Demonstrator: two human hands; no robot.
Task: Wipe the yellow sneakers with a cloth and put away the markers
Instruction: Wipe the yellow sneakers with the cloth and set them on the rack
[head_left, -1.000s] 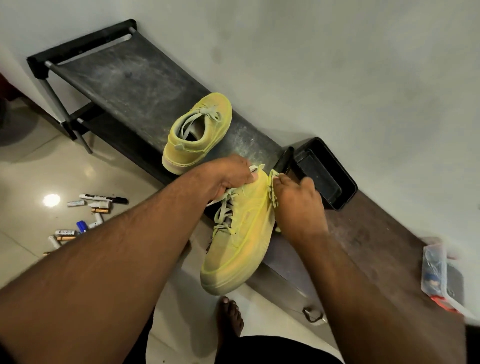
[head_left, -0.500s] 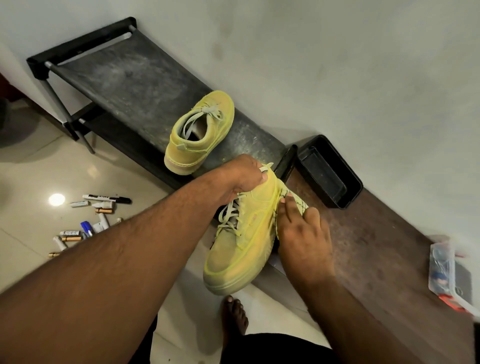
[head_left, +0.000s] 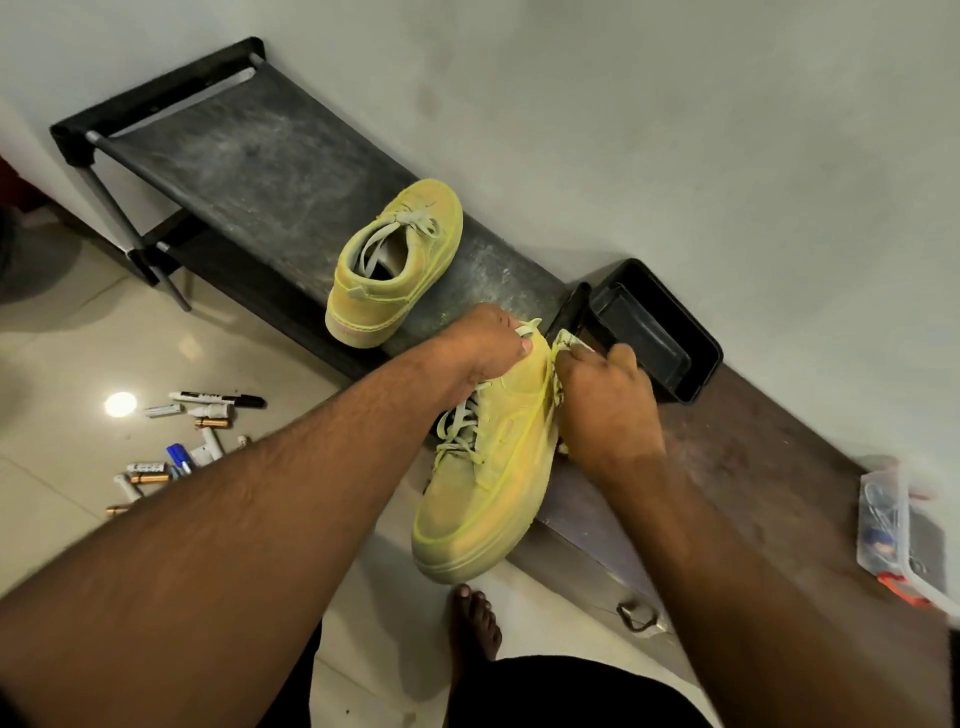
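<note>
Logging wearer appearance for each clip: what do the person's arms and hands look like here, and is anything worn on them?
Both forearms are bare and hairy, with no sleeves in view. The left hand and right hand show no gloves, rings, watch or bands. Nails are short and unpainted.

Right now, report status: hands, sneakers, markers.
Left hand grips held sneaker at the collar; right hand presses cloth to its side. Second sneaker on rack. Markers on floor, not put away.

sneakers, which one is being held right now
The near sneaker, gripped at its collar by the left hand; the other sneaker sits untouched on the black rack.
</note>
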